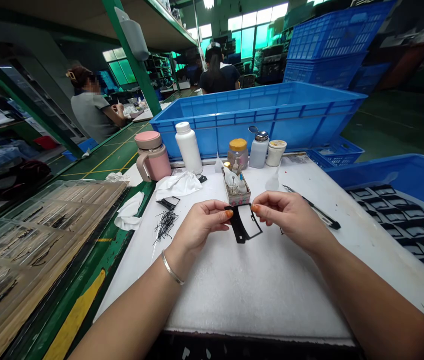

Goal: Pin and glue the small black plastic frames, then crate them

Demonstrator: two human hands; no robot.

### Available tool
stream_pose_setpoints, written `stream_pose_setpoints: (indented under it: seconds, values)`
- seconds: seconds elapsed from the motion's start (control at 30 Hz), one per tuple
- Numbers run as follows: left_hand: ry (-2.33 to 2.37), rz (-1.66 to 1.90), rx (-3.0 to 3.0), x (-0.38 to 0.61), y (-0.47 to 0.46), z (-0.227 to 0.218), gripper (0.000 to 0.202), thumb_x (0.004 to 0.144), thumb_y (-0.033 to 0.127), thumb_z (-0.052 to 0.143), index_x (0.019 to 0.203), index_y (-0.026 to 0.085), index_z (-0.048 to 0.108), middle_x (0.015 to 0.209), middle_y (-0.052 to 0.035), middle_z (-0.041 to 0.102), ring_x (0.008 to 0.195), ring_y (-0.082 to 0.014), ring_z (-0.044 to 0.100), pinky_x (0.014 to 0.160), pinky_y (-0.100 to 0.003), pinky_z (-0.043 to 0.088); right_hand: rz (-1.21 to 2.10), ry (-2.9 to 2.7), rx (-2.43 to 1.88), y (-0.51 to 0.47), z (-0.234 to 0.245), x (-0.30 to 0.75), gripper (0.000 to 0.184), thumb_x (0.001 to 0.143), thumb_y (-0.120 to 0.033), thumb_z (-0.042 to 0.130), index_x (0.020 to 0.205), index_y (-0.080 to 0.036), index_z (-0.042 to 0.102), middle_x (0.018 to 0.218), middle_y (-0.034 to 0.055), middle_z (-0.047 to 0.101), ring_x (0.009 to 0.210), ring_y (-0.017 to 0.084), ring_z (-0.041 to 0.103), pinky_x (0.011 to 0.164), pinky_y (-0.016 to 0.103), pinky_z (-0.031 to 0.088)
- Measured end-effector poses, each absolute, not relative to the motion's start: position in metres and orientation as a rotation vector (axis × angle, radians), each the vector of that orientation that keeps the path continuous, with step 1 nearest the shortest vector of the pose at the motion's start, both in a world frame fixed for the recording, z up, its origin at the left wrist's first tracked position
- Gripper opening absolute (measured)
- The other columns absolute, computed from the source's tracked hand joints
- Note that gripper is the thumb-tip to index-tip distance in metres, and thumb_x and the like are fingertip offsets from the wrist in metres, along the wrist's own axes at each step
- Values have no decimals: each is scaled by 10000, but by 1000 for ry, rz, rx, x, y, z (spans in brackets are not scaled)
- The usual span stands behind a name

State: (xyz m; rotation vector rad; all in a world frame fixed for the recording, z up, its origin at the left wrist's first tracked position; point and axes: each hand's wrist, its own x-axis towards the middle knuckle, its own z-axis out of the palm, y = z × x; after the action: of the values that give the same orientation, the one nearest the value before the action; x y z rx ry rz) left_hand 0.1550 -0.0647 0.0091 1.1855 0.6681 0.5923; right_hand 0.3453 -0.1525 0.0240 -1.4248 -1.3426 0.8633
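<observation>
- From my remote seat, I see the white worktop [204, 305] spread beneath both forearms.
- A large blue bin [234, 131] stands along its far edge.
- My left hand [196, 225] closes thumb and fingers in a narrow pinch on the solid side of a black frame [239, 226].
- My right hand [290, 215] pinches the same frame at its far right corner, thumb against fingers.
- Back left, I have a pink mug [158, 162] and, just beside it, a plain white bottle [189, 149].
- The small box [239, 199] of bottles sits just beyond the frame; the pinkish marks on its front are too small for me to read.
- The frame itself is between the hands, its near end reaching below my fingertips, its open window toward the right.
- Thin black strips [164, 225] lie heaped on the worktop, left of the left hand.
</observation>
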Motion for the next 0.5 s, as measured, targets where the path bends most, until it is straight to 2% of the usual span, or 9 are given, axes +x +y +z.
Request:
stream_pose_setpoints:
  seconds: [0.1, 0.17, 0.37, 0.5]
  values:
    - [669, 690, 1115, 155, -64, 11, 204, 722, 290, 768, 844, 152, 680, 843, -25, 679, 749, -114, 625, 692, -233, 492, 983, -1343, -1373, -152, 23, 346, 250, 821, -426, 658, 882, -186, 692, 784, 33, 665, 737, 161, 594, 591, 241, 451]
    - [673, 718, 1087, 155, -64, 11, 196, 719, 282, 770, 834, 154, 676, 836, -20, 677, 755, -116, 632, 700, -237, 493, 995, -1342, -1372, -153, 23, 345, 239, 827, -418, 652, 854, -185, 698, 778, 36, 679, 733, 163, 609, 601, 245, 454]
    - [637, 558, 1292, 158, -71, 11, 267, 756, 274, 731, 994, 158, 695, 925, -80, 707, 884, -196, 657, 733, -266, 477, 626, -1250, -1445, -156, 27, 341, 223, 828, -368, 657, 709, -181, 687, 647, 17, 646, 596, 137, 556, 548, 244, 427]
    - [560, 541, 1465, 161, -78, 12, 245, 793, 259, 684, 1015, 162, 722, 981, -87, 709, 895, -192, 617, 740, -260, 452, 545, -1234, -1477, -158, 29, 338, 188, 826, -333, 660, 708, -191, 693, 634, 10, 648, 577, 141, 562, 516, 243, 413]
